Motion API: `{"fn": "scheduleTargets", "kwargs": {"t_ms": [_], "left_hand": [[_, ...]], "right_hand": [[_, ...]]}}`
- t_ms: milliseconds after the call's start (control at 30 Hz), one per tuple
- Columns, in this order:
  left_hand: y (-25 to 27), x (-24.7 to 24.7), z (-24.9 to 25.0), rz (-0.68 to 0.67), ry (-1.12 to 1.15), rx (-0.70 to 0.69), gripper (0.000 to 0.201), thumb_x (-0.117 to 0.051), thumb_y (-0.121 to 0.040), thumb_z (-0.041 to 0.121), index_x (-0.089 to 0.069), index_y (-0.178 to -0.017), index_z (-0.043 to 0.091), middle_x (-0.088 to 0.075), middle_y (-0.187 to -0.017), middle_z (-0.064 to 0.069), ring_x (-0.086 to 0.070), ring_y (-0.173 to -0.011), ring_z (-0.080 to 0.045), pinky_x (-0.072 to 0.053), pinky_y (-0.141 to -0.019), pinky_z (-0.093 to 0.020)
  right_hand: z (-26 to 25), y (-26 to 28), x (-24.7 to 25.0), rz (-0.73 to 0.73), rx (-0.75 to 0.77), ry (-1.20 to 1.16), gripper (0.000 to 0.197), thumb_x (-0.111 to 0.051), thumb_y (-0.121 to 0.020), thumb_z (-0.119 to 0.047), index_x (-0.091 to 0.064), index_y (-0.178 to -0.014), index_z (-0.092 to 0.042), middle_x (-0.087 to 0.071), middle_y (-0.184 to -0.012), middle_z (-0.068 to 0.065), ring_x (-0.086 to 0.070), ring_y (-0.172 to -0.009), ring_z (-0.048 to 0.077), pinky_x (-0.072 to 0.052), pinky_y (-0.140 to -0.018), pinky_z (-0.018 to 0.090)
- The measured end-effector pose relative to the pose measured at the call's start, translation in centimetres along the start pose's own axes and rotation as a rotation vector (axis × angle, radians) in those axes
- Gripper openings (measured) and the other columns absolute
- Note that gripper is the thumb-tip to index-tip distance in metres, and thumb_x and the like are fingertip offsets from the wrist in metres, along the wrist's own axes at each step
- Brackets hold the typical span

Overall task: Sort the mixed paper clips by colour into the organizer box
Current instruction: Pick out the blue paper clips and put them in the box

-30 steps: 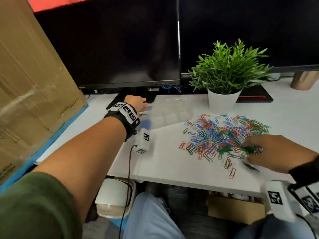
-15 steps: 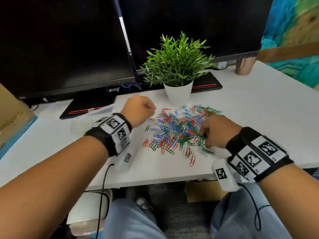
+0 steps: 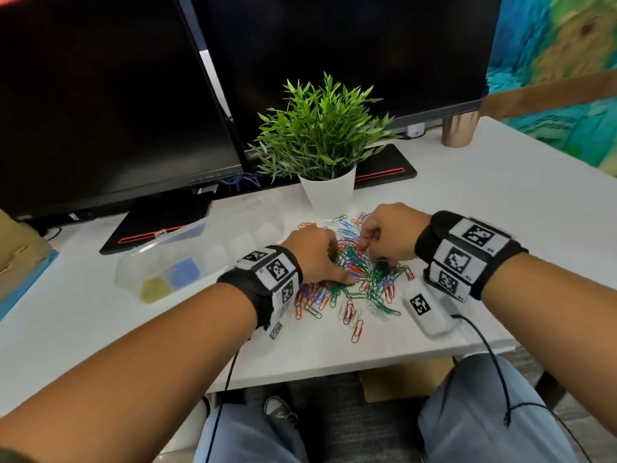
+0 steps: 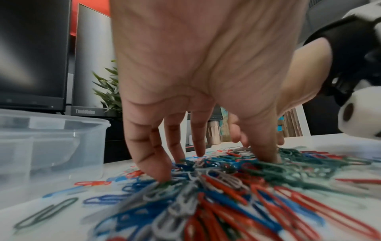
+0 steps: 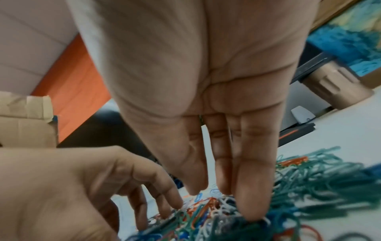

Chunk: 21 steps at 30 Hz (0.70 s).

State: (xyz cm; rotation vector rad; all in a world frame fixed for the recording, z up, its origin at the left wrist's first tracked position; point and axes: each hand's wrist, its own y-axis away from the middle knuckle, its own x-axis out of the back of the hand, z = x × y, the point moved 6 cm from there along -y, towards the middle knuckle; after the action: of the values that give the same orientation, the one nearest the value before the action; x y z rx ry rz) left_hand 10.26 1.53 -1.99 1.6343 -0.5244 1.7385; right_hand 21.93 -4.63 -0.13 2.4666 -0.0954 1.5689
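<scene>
left hand (image 3: pixel 312 253) gone from the far-left end of the organizer box (image 3: pixel 187 259) a second ago, then hovering as a fist beside the paper clips (image 3: pixel 359 279), now down on the pile with fingers (image 4: pixel 156 164) spread and tips pressing into the clips. right hand (image 3: pixel 389 233) shifted from the near right edge of the pile to its far middle, fingertips (image 5: pixel 250 207) now touching the clips, close by the left hand. both hands now over the heap together.

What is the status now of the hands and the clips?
Both hands, left and right, fingers down in clip pile. Box open at left. Nothing in the way.
</scene>
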Motion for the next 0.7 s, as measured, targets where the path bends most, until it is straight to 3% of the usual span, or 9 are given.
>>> {"fn": "scheduleTargets", "kwargs": {"t_ms": [100,200,300,400,467,533,600,667,700], "left_hand": [[-0.3,0.3,-0.6,-0.031,0.022,0.003,0.048,-0.077,-0.075,0.042,-0.065,-0.113,0.016,-0.061,-0.105,-0.001,-0.056,-0.1,-0.018,-0.043,-0.077,-0.025],[-0.4,0.3,-1.4,-0.049,0.074,0.019,0.039,-0.079,-0.077,0.028,-0.067,-0.11,0.013,-0.06,-0.099,0.001,-0.058,-0.099,-0.017,-0.042,-0.078,-0.022],[-0.5,0.1,-2.5,-0.039,0.108,0.043,0.02,-0.079,-0.075,0.018,-0.071,-0.093,0.015,-0.062,-0.084,0.004,-0.059,-0.087,-0.014,-0.044,-0.075,-0.022],[-0.7,0.2,-3.4,0.016,0.182,0.056,0.008,-0.077,-0.075,0.011,-0.072,-0.08,0.015,-0.068,-0.08,0.001,-0.058,-0.077,-0.011,-0.044,-0.072,-0.02],[-0.8,0.5,-3.7,0.061,0.234,0.055,0.009,-0.075,-0.076,0.008,-0.072,-0.074,0.017,-0.069,-0.076,0.001,-0.058,-0.072,-0.011,-0.046,-0.069,-0.019],[-0.7,0.8,-4.0,0.087,0.266,0.058,0.007,-0.073,-0.078,0.008,-0.073,-0.075,0.014,-0.063,-0.065,0.007,-0.054,-0.063,-0.006,-0.043,-0.06,-0.015],[-0.7,1.1,-4.4,0.113,0.302,0.077,0.009,-0.069,-0.08,0.003,-0.074,-0.079,0.01,-0.058,-0.058,0.012,-0.051,-0.054,0.002,-0.038,-0.052,-0.009],[-0.7,1.4,-5.0,0.137,0.356,0.112,0.016,-0.064,-0.081,-0.004,-0.075,-0.082,0.007,-0.058,-0.057,0.013,-0.053,-0.05,0.004,-0.043,-0.054,-0.009],[-0.7,1.4,-5.5,0.148,0.384,0.13,0.019,-0.063,-0.082,-0.006,-0.075,-0.083,0.008,-0.06,-0.058,0.012,-0.056,-0.054,0.002,-0.051,-0.061,-0.015]], "right_hand": [[-0.4,-1.5,0.1,-0.021,0.026,0.104,0.017,-0.063,-0.088,-0.013,-0.071,-0.103,-0.016,-0.066,-0.102,0.005,-0.057,-0.051,0.013,-0.051,-0.052,0.023],[-0.8,-3.0,-0.1,-0.013,0.084,0.216,0.023,-0.066,-0.088,-0.021,-0.068,-0.111,-0.019,-0.066,-0.112,0.003,-0.054,-0.072,0.015,-0.042,-0.064,0.022],[-1.4,-4.1,-0.6,-0.031,0.15,0.224,0.022,-0.072,-0.083,-0.03,-0.072,-0.104,-0.022,-0.067,-0.106,-0.001,-0.057,-0.091,0.018,-0.037,-0.071,0.022],[-2.6,-4.5,-1.3,-0.08,0.219,0.224,0.023,-0.076,-0.078,-0.033,-0.073,-0.099,-0.024,-0.06,-0.089,-0.005,-0.055,-0.086,0.015,-0.037,-0.067,0.021],[-3.3,-4.6,-1.7,-0.107,0.248,0.217,0.026,-0.079,-0.076,-0.032,-0.073,-0.099,-0.022,-0.06,-0.085,-0.005,-0.053,-0.08,0.013,-0.037,-0.056,0.02],[-3.5,-4.8,-2.1,-0.142,0.251,0.205,0.027,-0.081,-0.074,-0.031,-0.073,-0.097,-0.018,-0.062,-0.084,-0.004,-0.054,-0.077,0.012,-0.036,-0.053,0.014],[-3.6,-4.9,-2.4,-0.168,0.254,0.213,0.025,-0.081,-0.073,-0.03,-0.073,-0.092,-0.016,-0.065,-0.084,-0.002,-0.054,-0.076,0.013,-0.037,-0.054,0.016],[-3.8,-5.0,-2.5,-0.169,0.262,0.241,0.019,-0.08,-0.074,-0.027,-0.072,-0.086,-0.015,-0.066,-0.083,-0.002,-0.055,-0.075,0.013,-0.039,-0.054,0.019],[-3.9,-5.0,-2.6,-0.164,0.271,0.258,0.015,-0.079,-0.076,-0.025,-0.071,-0.084,-0.016,-0.067,-0.083,-0.001,-0.055,-0.076,0.013,-0.04,-0.055,0.021]]}}
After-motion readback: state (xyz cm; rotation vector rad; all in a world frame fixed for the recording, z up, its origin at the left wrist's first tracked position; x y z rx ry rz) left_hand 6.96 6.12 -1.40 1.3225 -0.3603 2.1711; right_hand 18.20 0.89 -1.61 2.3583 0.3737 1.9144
